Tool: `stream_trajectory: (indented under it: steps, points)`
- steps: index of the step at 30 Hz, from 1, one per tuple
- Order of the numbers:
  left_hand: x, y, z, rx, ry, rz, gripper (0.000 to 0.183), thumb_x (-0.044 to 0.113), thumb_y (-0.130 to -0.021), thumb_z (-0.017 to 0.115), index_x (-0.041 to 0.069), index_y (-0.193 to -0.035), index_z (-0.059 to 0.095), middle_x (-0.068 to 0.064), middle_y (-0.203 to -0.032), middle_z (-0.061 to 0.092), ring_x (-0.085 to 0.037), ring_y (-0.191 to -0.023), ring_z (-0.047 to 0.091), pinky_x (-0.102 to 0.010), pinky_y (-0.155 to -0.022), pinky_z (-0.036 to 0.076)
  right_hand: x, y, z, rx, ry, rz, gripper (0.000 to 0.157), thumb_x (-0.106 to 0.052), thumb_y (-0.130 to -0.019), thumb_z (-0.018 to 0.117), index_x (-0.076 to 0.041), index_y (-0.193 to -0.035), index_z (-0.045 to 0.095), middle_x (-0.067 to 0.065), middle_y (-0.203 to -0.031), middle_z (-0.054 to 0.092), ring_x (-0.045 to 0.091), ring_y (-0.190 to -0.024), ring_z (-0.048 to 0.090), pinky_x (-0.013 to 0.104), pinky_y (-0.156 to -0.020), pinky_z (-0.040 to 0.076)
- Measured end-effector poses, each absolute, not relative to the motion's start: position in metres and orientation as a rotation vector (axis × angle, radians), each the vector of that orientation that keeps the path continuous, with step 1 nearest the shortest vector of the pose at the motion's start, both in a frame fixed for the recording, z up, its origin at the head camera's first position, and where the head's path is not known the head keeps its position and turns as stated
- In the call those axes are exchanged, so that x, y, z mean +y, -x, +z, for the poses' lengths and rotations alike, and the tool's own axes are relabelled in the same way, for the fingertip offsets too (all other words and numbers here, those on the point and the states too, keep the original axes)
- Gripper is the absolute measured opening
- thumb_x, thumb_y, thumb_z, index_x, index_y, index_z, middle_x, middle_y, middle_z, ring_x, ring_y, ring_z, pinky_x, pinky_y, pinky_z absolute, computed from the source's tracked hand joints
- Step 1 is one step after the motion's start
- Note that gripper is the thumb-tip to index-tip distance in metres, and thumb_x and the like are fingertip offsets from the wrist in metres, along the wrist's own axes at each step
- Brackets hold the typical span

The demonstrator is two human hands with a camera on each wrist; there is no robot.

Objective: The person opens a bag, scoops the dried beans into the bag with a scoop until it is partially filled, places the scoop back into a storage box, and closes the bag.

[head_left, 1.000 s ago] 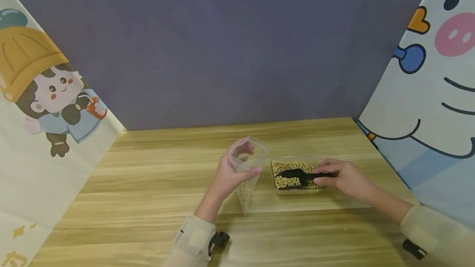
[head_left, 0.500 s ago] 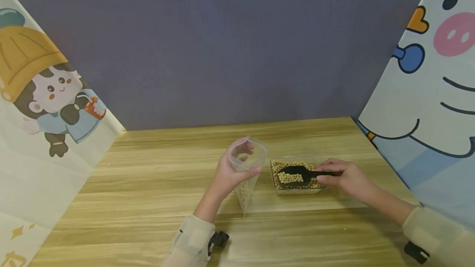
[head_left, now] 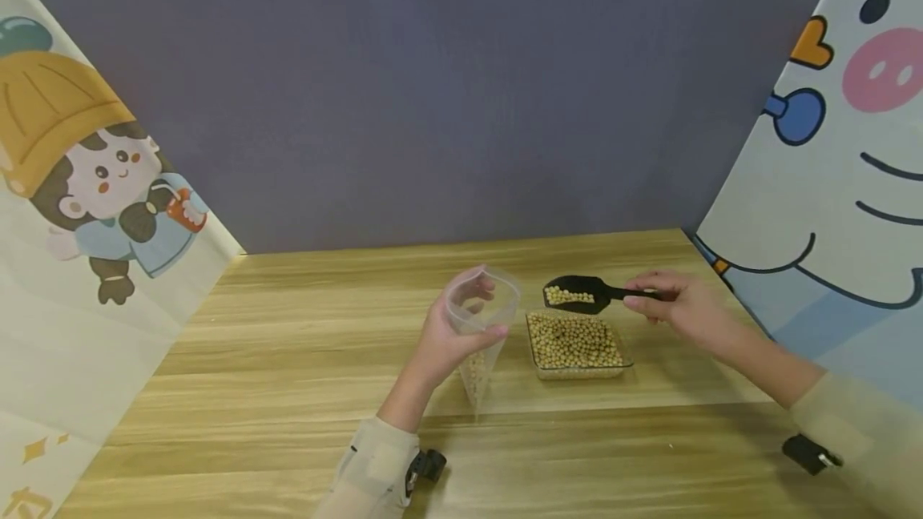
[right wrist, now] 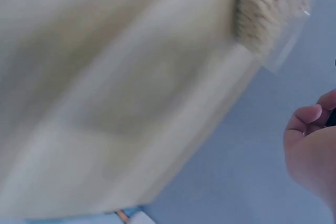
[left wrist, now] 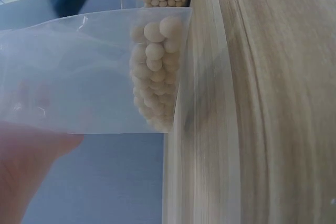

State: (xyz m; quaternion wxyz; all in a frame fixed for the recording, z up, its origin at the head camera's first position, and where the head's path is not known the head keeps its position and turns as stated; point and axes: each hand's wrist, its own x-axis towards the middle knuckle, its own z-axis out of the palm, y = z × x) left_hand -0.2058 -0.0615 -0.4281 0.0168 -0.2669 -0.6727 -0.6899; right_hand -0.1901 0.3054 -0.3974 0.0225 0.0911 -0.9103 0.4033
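Note:
My left hand (head_left: pixel 449 339) grips a clear plastic bag (head_left: pixel 493 312) around its open mouth, holding it upright above the table. Soybeans (left wrist: pixel 157 72) fill the bag's bottom end. In the head view my right hand (head_left: pixel 685 307) pinches the handle of a black scoop (head_left: pixel 587 285), which carries some soybeans (head_left: pixel 566 295) in its bowl. The scoop is raised over the far edge of a clear plastic box (head_left: pixel 581 373) full of soybeans (head_left: pixel 577 340). In the right wrist view the right hand (right wrist: pixel 315 148) is partly cut off and the box is blurred.
The wood-grain table (head_left: pixel 324 359) extends around the box and bag. A grey-purple wall (head_left: pixel 461 94) stands behind it. Printed cartoon panels flank both sides, a hatted figure (head_left: pixel 108 166) on the left and a pig (head_left: pixel 865 150) on the right.
My right hand has lifted the scoop out of the soybeans in the box, up and away towards the back, with beans in it. The left hand and bag have stayed in place.

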Motion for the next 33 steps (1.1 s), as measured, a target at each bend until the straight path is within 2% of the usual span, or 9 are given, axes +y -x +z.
stream_trajectory:
  steps: [5,11,13,20,26,33]
  points:
    - [-0.060,0.206,-0.428,-2.103,0.831,-2.141,0.086,0.003,-0.080,0.087,0.009,-0.156,0.048,-0.026,-0.143,0.058,-0.038,-0.134,0.057,-0.062,-0.122,0.044,0.299,0.195,-0.359,-2.784,-0.292,1.141,0.036,-0.034,-0.104,0.070,-0.010,-0.129,0.075,0.006,-0.118,0.065,0.013,-0.076,0.059,0.030,-0.056,0.044]
    - [-0.058,0.205,-0.428,-2.102,0.835,-2.136,0.086,0.004,-0.080,0.087,0.007,-0.156,0.047,-0.025,-0.142,0.058,-0.040,-0.133,0.056,-0.066,-0.120,0.043,0.287,0.199,-0.319,-2.732,-0.356,1.073,0.031,-0.030,-0.103,0.071,-0.011,-0.127,0.076,-0.011,-0.107,0.065,0.012,-0.076,0.063,0.029,-0.057,0.048]
    - [-0.058,0.205,-0.428,-2.103,0.838,-2.133,0.087,0.004,-0.080,0.087,0.006,-0.156,0.046,-0.025,-0.142,0.058,-0.040,-0.133,0.057,-0.065,-0.120,0.044,0.281,0.200,-0.308,-2.731,-0.381,1.065,0.030,-0.030,-0.103,0.072,-0.012,-0.127,0.076,-0.013,-0.107,0.065,0.013,-0.076,0.063,0.029,-0.058,0.049]
    - [-0.058,0.204,-0.428,-2.107,0.840,-2.130,0.087,0.004,-0.080,0.087,0.005,-0.157,0.045,-0.029,-0.143,0.056,-0.040,-0.132,0.056,-0.055,-0.120,0.047,0.261,0.198,-0.283,-2.781,-0.482,0.965,0.029,-0.034,-0.103,0.071,-0.017,-0.126,0.077,-0.004,-0.116,0.066,0.013,-0.073,0.063,0.028,-0.059,0.051]
    - [-0.055,0.204,-0.428,-2.127,0.845,-2.138,0.086,0.004,-0.080,0.087,0.008,-0.156,0.046,-0.025,-0.143,0.057,-0.035,-0.133,0.057,-0.052,-0.121,0.047,0.249,0.195,-0.275,-2.770,-0.618,0.884,0.022,-0.030,-0.103,0.071,-0.018,-0.120,0.078,-0.002,-0.112,0.067,0.016,-0.059,0.051,0.029,-0.052,0.042]
    - [-0.055,0.204,-0.428,-2.136,0.847,-2.108,0.084,0.004,-0.080,0.086,0.008,-0.155,0.047,-0.022,-0.143,0.058,-0.034,-0.132,0.057,-0.050,-0.120,0.048,0.240,0.195,-0.267,-2.783,-0.654,0.807,0.020,-0.027,-0.101,0.074,-0.020,-0.119,0.080,-0.002,-0.112,0.069,0.015,-0.054,0.046,0.029,-0.052,0.041]
